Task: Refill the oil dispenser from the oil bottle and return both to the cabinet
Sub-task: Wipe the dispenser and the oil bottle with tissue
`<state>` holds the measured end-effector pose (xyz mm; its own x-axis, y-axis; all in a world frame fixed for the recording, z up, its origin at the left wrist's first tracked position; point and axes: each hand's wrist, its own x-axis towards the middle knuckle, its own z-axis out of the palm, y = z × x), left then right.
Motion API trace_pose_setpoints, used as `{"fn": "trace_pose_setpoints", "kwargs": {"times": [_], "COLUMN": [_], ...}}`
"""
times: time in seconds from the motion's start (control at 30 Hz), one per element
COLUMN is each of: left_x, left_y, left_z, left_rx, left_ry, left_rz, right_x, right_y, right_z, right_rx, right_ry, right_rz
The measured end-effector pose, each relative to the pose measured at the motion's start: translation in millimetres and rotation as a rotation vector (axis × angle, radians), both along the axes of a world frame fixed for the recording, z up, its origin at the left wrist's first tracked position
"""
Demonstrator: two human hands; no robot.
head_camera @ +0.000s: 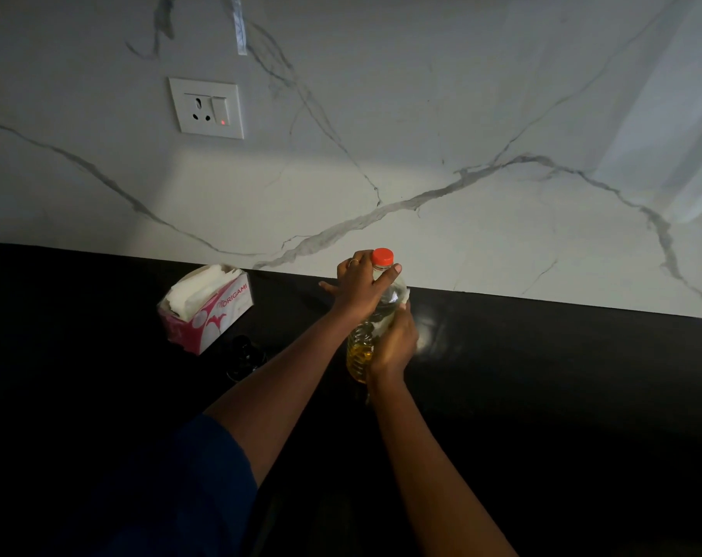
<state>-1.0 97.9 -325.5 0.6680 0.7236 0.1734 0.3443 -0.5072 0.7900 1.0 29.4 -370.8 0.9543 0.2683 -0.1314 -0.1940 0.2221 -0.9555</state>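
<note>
Left hand [357,285] grips oil bottle [359,355] neck, right hand [393,341] wraps its body; thin plastic, probably slick, so hold mid-body.

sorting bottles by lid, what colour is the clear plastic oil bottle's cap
Orange-red cap on the clear plastic oil bottle, best in head view.
</note>
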Motion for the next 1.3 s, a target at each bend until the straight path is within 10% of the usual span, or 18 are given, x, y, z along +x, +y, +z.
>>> {"fn": "trace_pose_setpoints", "kwargs": {"times": [0.53,1.0,1.3], "left_x": [-14.7,-9.9,-10.9], "left_y": [9.3,6.0,3.7], "left_z": [-3.8,-0.1,0.9], "left_rx": [-0.009,-0.05,-0.161], "left_ry": [0.054,0.05,-0.12], "left_rz": [-0.01,0.0,-0.001], "right_x": [11.4,20.4,6.0], "right_y": [-5.5,1.9,-8.4], "right_z": [-20.6,9.2,-8.8], "right_rx": [-0.379,-0.185,-0.269], "right_ry": [-1.087,-0.611,-0.833], "right_rz": [0.02,0.007,0.014]}}
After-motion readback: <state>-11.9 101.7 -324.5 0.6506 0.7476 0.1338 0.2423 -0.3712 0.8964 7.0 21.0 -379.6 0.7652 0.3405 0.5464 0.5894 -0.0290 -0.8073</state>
